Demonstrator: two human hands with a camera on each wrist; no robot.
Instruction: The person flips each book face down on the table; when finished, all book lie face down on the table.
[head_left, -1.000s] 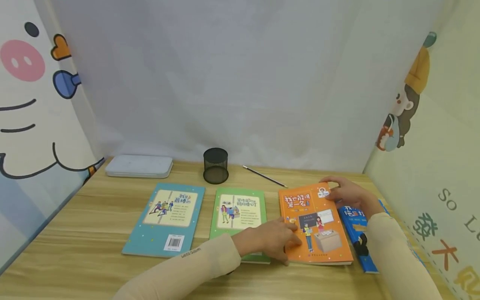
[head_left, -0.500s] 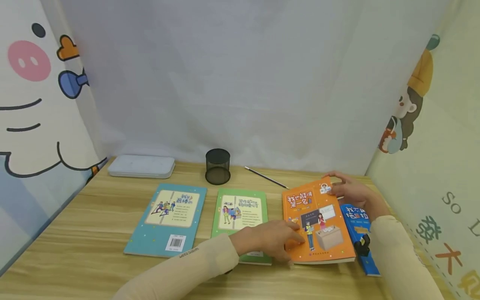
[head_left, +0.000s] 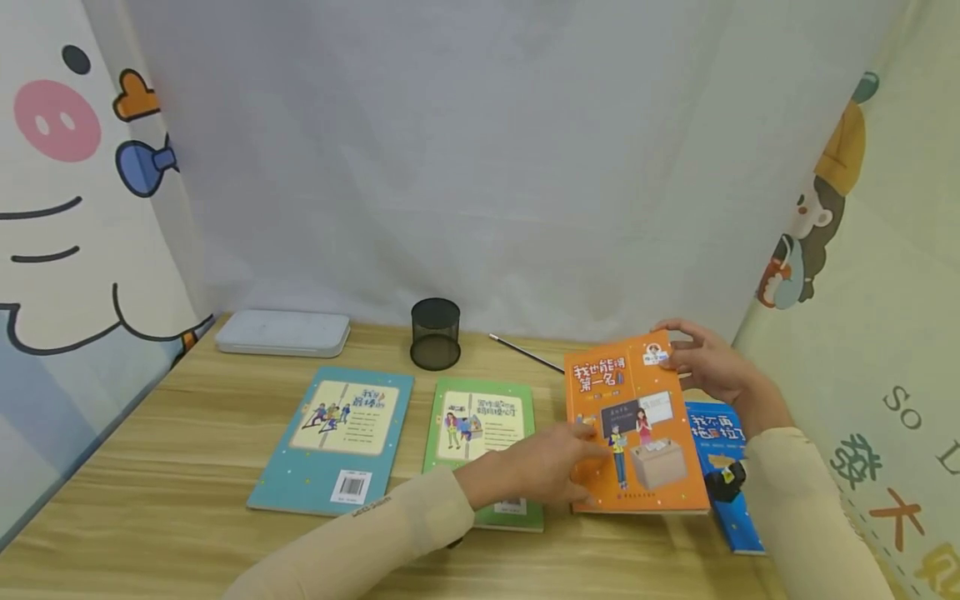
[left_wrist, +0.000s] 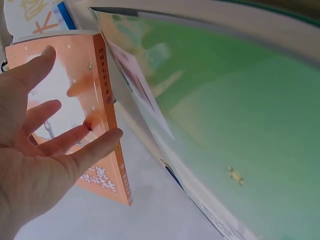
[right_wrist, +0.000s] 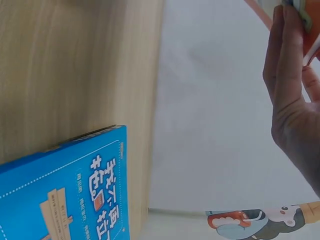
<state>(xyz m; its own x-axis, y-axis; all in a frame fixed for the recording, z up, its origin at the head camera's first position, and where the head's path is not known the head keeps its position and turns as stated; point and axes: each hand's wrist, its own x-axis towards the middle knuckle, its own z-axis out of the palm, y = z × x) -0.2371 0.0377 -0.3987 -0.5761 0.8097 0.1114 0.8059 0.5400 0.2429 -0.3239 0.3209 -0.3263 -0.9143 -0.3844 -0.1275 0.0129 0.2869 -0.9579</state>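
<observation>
My right hand (head_left: 708,367) pinches the upper right corner of an orange paperback book (head_left: 652,417), which is tilted with its top end raised. In the right wrist view, the fingers (right_wrist: 287,60) lie against the book's edge at the upper right. My left hand (head_left: 540,462) is at the book's left side, fingertips right by the spine. The left wrist view shows that hand's fingers (left_wrist: 95,152) spread and loosely bent before the orange cover. Beneath the left forearm lies a green book (head_left: 483,429). A blue book (head_left: 712,425) lies partly hidden under the right arm.
A teal book (head_left: 315,479) lies at the left on the wooden table (head_left: 165,450). Along the back stand a pale pencil case (head_left: 283,333) and a black mesh pen holder (head_left: 435,335), with a dark pencil (head_left: 525,352) lying beside them. A white curtain (head_left: 480,167) closes off the back.
The orange book's top end has risen and the book has shifted slightly away from me, following the right hand. The left hand has moved up a little beside it. The other books stayed put.
</observation>
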